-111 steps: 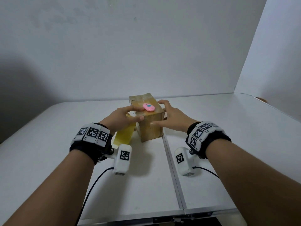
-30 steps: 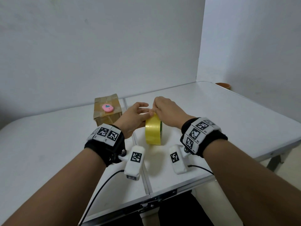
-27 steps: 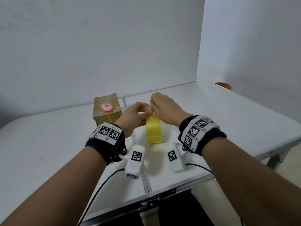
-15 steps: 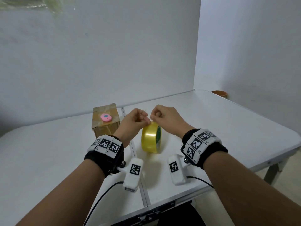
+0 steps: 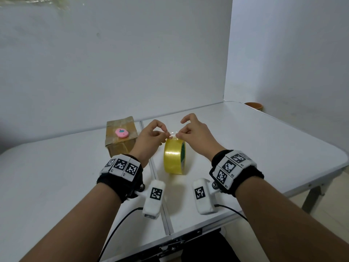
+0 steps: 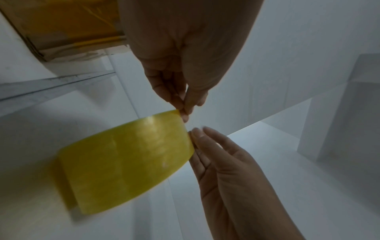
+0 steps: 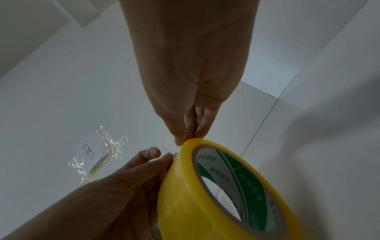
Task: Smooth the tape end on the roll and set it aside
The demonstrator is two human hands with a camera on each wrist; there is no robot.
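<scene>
A roll of yellow tape (image 5: pixel 174 158) stands on edge below both hands, just right of the table's seam. My left hand (image 5: pixel 166 136) and right hand (image 5: pixel 178 136) each pinch a corner of the tape's free end (image 5: pixel 171 133), a short clear strip stretched above the roll. In the left wrist view the left fingertips (image 6: pixel 183 110) pinch at the roll (image 6: pixel 127 160), with the right hand (image 6: pixel 205 141) opposite. The right wrist view shows the right fingertips (image 7: pixel 189 138) at the roll's rim (image 7: pixel 185 186) and its green-printed core. Whether the roll touches the table is unclear.
A taped cardboard box (image 5: pixel 120 142) with a small pink object (image 5: pixel 121 133) on top stands left of the hands. An orange bowl (image 5: pixel 254 105) sits at the far right corner. Crumpled clear tape holding a paper note (image 7: pixel 96 154) shows in the right wrist view. The white table (image 5: pixel 264 148) ends close in front.
The hands left the box and took up the tape roll. In the last half second they spread slightly apart, and a clear strip of tape now shows between the two pinches.
</scene>
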